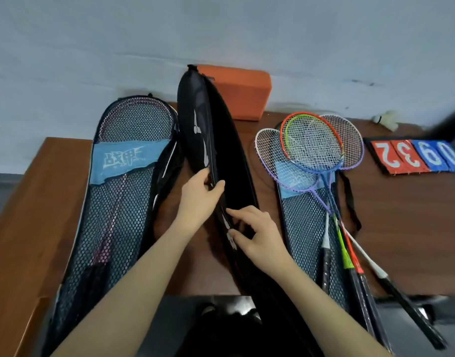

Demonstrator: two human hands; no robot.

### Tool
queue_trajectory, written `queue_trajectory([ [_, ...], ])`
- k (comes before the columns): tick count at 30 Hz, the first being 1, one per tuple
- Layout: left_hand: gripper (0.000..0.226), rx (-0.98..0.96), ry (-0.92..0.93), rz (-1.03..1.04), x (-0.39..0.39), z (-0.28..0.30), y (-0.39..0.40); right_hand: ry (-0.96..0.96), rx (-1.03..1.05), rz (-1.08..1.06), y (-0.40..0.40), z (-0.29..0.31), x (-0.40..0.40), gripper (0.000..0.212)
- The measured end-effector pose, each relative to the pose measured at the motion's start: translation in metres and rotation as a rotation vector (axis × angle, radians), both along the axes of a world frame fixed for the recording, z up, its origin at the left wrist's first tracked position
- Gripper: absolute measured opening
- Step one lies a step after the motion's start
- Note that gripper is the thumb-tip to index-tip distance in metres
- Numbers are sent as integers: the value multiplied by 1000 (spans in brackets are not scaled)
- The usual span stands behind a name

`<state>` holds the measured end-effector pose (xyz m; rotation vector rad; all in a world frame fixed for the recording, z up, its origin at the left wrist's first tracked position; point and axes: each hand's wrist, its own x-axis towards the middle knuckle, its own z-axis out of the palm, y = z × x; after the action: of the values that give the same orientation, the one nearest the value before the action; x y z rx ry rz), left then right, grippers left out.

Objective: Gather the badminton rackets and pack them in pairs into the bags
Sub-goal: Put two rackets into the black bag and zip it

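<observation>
Presently, centre worktop (53, 176): black bag (221, 150), left hand (199, 194) fingers pinching its zip edge, right hand (257, 233) fingers spread on its near side. Far left: mesh bag (118, 202), rackets inside. Right: four loose rackets (311, 150) atop second mesh bag (306, 228). Risk: zip snagging fabric if pulled askew.

A black bag (221, 155) is standing tilted between two mesh bags (118, 202), the right one (306, 228) carrying four loose rackets (311, 148).
</observation>
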<state>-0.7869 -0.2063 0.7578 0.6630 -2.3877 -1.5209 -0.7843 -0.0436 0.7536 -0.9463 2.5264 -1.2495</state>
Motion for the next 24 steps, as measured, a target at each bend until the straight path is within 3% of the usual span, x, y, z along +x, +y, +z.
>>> queue_trajectory([
  [3,23,14,41,17,-1,-6,6,119,-13,-163,9,-4,-7,36],
  [5,31,-6,43,21,0,-10,11,36,-43,-269,17,-6,-16,43],
  [9,47,-70,76,16,-1,-6,23,-195,-65,-154,28,-5,-24,49],
  [14,57,-110,71,40,-12,3,50,-164,-143,-190,44,-7,-33,44],
  [19,92,-40,2,-79,-16,-4,90,-124,-202,-288,69,-9,-51,40],
  [24,76,-113,99,-61,-26,-3,110,-91,-210,-300,93,-14,-71,40],
])
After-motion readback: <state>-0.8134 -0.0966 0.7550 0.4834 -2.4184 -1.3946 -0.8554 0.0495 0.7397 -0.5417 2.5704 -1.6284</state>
